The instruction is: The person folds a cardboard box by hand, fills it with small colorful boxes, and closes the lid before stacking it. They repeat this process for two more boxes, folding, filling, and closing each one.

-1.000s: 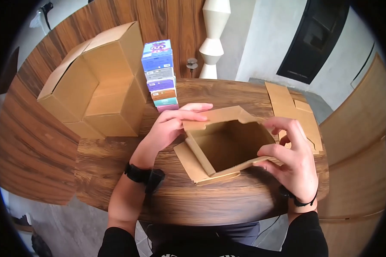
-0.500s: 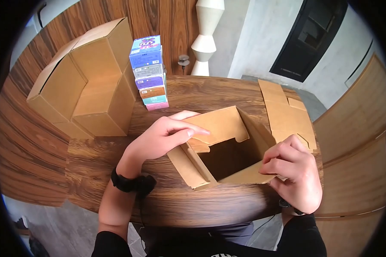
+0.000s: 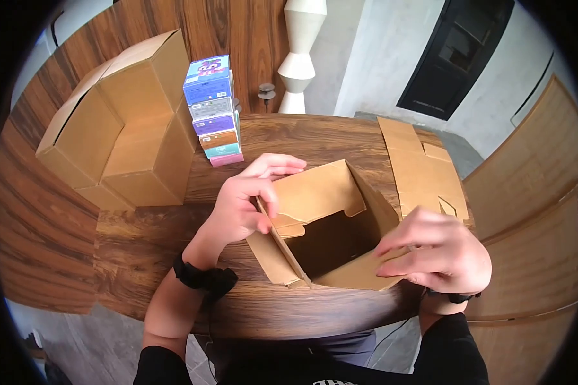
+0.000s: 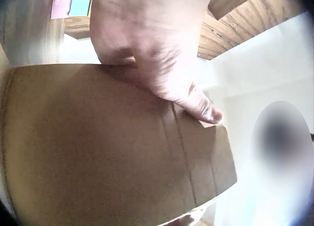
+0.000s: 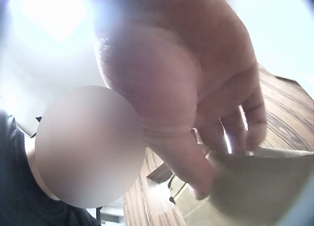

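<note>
left hand (image 3: 241,202) grips the open corrugated cardboard box (image 3: 331,221) by its side flap; right hand (image 3: 440,250) pinches the near flap.

Honestly nothing here is readable. The stack of small colourful boxes (image 3: 213,109) has printed labels and some cartoon-ish art on the top blue one, but the lettering is way too tiny and blurry. The cardboard boxes (image 3: 119,122) look plain.
</note>
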Demonstrator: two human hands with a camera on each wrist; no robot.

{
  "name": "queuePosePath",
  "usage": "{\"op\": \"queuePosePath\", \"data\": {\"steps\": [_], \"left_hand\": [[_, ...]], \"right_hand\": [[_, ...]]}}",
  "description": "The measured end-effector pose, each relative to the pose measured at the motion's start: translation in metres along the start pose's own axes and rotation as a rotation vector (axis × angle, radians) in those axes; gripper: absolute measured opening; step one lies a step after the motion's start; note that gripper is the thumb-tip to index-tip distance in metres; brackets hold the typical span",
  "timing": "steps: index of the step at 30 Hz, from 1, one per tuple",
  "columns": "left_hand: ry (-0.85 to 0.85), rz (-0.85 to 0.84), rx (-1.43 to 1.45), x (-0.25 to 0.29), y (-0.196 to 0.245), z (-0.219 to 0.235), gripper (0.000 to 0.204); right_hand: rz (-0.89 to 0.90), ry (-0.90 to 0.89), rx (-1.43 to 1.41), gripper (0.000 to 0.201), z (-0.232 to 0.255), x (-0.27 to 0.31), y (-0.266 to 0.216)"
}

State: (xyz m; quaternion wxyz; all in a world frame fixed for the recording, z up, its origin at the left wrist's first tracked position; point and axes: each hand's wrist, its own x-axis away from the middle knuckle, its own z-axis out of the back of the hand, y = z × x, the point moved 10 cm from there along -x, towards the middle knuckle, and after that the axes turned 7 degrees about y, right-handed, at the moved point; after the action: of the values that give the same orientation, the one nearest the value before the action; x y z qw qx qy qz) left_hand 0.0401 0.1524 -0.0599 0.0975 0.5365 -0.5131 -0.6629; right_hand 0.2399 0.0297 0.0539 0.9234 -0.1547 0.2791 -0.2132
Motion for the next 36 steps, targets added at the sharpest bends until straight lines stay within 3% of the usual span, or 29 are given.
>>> {"op": "queuePosePath", "data": {"steps": [3, 7, 9, 13, 15, 19, 22, 25, 28, 30, 31, 32, 35, 36], "left_hand": [[0.003, 0.065, 0.058, 0.001, -0.004, 0.0, 0.057], [-0.035, 0.041, -0.025, 0.003, -0.007, -0.001, 0.054], [-0.044, -0.005, -0.1, 0.002, -0.001, -0.003, 0.056], [-0.074, -0.034, -0.165, 0.003, 0.005, -0.004, 0.034], [-0.051, -0.058, -0.121, 0.002, 0.009, -0.009, 0.028], [-0.099, 0.077, -0.316, 0.007, -0.003, -0.01, 0.021], [-0.045, 0.121, -0.496, 0.003, 0.007, -0.015, 0.016], [0.085, 0.144, -0.665, 0.002, 0.017, -0.017, 0.015], [0.135, 0.231, -0.697, 0.005, 0.016, -0.017, 0.024], [0.148, 0.374, -0.613, 0.008, 0.012, -0.019, 0.031], [0.151, 0.368, -0.618, 0.007, 0.013, -0.02, 0.031], [0.155, 0.362, -0.623, 0.007, 0.014, -0.021, 0.03], [0.143, 0.344, -0.615, 0.008, 0.013, -0.021, 0.028], [0.135, 0.338, -0.607, 0.009, 0.012, -0.021, 0.028]], "right_hand": [[-0.185, 0.134, 0.133, 0.02, 0.021, -0.005, 0.002], [-0.356, 0.098, 0.239, 0.023, 0.018, 0.008, 0.022], [-0.349, 0.11, 0.208, 0.024, 0.02, 0.008, 0.02], [-0.221, 0.144, 0.196, 0.021, 0.024, 0.002, 0.007], [-0.233, 0.035, 0.042, 0.018, 0.015, 0.009, 0.009], [-0.227, -0.157, -0.089, 0.021, -0.002, 0.019, 0.011], [-0.176, -0.149, -0.113, 0.024, -0.008, 0.02, 0.013], [-0.202, -0.148, -0.121, 0.023, -0.013, 0.021, 0.023], [-0.423, -0.102, -0.143, 0.028, -0.01, 0.017, 0.043], [-0.456, 0.046, -0.034, 0.036, -0.009, 0.003, 0.052], [-0.472, 0.12, 0.02, 0.041, -0.008, -0.004, 0.054], [-0.639, 0.097, 0.018, 0.041, -0.016, -0.002, 0.067], [-0.422, 0.006, 0.284, 0.03, -0.033, -0.011, 0.066], [-0.493, 0.001, 0.211, 0.024, -0.035, -0.01, 0.072]]}}
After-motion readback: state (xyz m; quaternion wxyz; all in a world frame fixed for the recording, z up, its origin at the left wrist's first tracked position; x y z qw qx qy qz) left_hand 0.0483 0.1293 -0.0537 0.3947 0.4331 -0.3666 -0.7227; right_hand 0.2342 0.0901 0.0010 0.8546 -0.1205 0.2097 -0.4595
